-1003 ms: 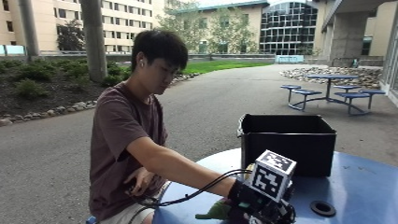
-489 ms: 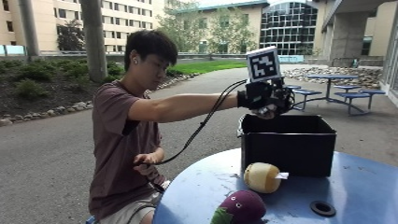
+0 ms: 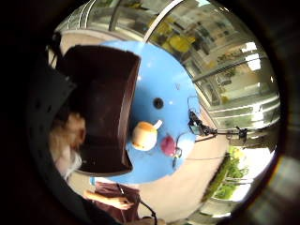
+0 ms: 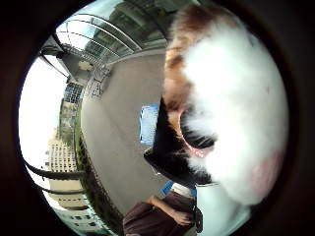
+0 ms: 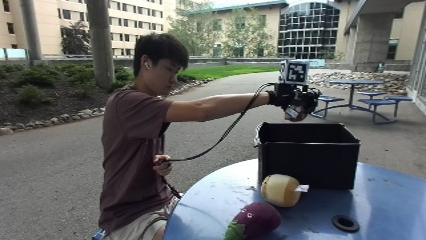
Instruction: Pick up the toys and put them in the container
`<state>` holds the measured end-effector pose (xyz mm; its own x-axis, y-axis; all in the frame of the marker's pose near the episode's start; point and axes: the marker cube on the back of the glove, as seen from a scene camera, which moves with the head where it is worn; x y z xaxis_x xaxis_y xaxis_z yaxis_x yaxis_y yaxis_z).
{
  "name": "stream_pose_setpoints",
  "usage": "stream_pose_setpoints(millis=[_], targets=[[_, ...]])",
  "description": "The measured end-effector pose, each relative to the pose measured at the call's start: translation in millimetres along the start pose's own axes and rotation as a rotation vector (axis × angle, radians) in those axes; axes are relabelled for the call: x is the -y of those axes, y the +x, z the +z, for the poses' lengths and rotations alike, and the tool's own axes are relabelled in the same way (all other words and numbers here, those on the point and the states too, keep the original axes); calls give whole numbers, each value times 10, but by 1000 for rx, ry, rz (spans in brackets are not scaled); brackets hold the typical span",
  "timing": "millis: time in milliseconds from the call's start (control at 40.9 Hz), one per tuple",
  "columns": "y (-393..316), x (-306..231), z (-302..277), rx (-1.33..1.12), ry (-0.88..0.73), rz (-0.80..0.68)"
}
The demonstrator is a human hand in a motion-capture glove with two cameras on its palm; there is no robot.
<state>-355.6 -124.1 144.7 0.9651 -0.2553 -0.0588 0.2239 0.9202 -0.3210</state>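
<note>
Your hand [image 5: 297, 102] grips a plush toy [image 4: 231, 113] above the black container [image 5: 308, 152]; two toys remain on the counter [image 5: 373, 200] beside it.

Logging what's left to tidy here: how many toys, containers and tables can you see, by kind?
Toys: 3, a furry toy held by the gloved hand over the box, a tan toy and a purple toy on the table.
Containers: 1, the black box.
Tables: 1, the blue table.
Total: 5
</note>
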Motion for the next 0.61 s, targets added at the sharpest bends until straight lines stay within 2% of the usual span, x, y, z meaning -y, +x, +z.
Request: stream_pose_setpoints(millis=[73, 196, 245, 342, 465, 611], targets=[[-224, 12, 170, -120, -133, -85], [-349, 16, 219, -142, -162, -96], [-330, 18, 207, -130, -162, -52], [-276, 52, 111, -54, -143, 132], [121, -188, -19, -108, -148, -37], [745, -481, -195, -118, -156, 42]])
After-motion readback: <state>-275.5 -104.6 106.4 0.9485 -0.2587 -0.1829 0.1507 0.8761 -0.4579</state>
